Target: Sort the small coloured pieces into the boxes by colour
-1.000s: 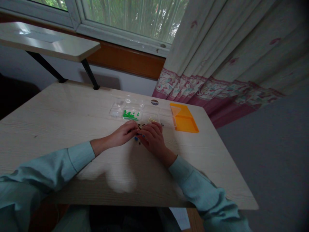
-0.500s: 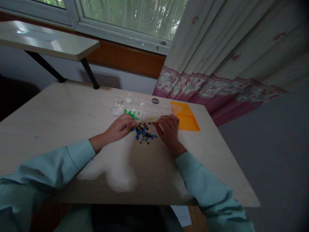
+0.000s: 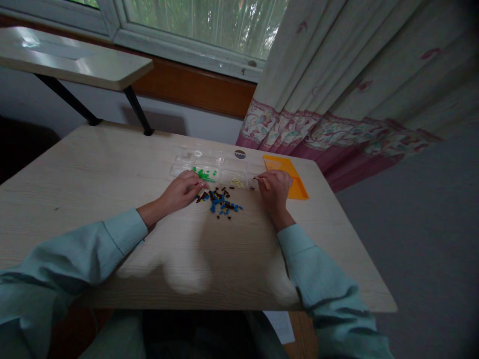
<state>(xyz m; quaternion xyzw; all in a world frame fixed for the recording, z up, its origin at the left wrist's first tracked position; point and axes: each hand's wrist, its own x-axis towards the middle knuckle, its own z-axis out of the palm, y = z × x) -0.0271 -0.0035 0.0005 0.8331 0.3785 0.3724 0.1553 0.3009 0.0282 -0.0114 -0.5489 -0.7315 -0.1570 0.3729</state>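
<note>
A loose pile of small blocks (image 3: pixel 220 203), blue, dark brown and a few yellow, lies on the table. At the pile's left edge my left hand (image 3: pixel 182 191) has thumb and fingers pinched together; what they hold, if anything, is too small to make out. My right hand (image 3: pixel 276 189) pinches a small dark brown block (image 3: pixel 256 178) over the right end of the clear compartment box (image 3: pixel 221 162). Green pieces (image 3: pixel 204 174) lie in one front compartment and pale yellow pieces (image 3: pixel 236 183) in another. Another dark piece (image 3: pixel 252 188) shows at the box's front right.
An orange tray (image 3: pixel 298 187) lies beyond my right hand, partly covered by it. Behind the box is a round dark sticker (image 3: pixel 240 154). A raised shelf (image 3: pixel 86 62) on black legs stands at the back left; a curtain (image 3: pixel 299 119) hangs at the back right.
My right hand has moved from the pile's right side farther right, over the box's right end, with a brown block. My left hand has shifted slightly left, uncovering more brown blocks.
</note>
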